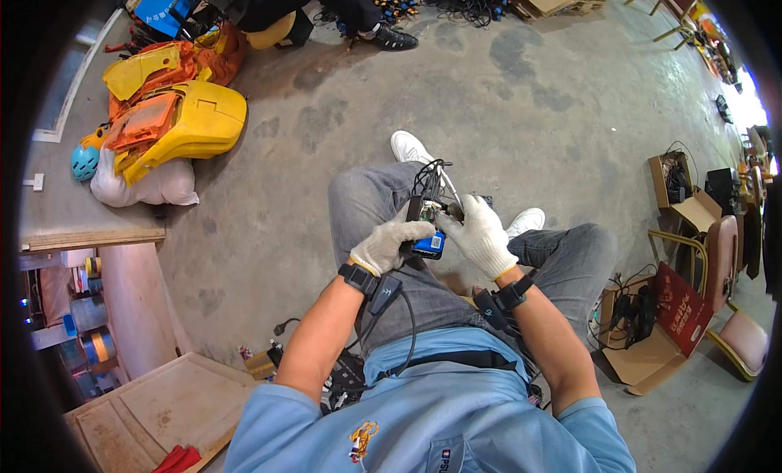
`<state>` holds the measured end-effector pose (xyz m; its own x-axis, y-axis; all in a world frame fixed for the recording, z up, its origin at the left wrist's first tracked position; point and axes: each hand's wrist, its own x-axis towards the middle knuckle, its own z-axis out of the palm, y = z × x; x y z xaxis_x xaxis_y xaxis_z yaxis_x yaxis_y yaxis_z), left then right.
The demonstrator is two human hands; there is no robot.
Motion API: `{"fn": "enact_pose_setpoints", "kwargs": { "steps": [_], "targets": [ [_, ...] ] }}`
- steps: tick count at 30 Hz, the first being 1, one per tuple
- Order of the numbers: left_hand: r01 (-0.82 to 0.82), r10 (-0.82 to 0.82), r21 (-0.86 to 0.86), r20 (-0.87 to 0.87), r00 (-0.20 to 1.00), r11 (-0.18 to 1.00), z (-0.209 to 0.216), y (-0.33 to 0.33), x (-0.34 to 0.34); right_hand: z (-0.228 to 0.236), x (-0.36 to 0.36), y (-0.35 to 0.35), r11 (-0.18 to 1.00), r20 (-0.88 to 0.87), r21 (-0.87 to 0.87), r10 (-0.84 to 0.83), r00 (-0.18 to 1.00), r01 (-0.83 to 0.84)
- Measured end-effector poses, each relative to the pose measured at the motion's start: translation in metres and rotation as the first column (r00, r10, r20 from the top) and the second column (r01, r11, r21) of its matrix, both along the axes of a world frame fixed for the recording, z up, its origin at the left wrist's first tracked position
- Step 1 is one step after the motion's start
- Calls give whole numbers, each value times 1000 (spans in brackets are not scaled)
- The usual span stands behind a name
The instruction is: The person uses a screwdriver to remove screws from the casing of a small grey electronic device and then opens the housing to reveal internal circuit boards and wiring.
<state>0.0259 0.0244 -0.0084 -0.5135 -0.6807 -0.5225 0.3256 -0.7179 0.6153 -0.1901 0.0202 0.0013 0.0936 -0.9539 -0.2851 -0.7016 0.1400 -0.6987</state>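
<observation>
Small open device above lap, between knees: black casing, greenish board exposed, bright blue block at near end, dark cables bunched at far end. White label on blue block, square code pattern. Gloved left hand grasps casing; gloved right hand touches opposite side, cannot tell whether pinching. Red carton flap at right, pale lettering.

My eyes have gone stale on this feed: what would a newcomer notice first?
Probably the big yellow and orange shells piled at the upper left, with a light blue helmet beside them. Next, near the middle, two gloved hands at a small blue-and-black device. Then a red panel at an open cardboard box, toward the right.
</observation>
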Motion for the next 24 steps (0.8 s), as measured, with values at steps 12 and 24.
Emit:
{"fn": "enact_pose_setpoints", "kwargs": {
  "steps": [12,24],
  "targets": [
    [67,-65,-47,55,996,997,-2,-1,1,-15,17,-6,999,-148,-26,23,989,-27],
    [26,-23,-89,40,999,996,3,1,-1,-9,13,-6,990,-65,-112,80,995,-87]
  ]
}}
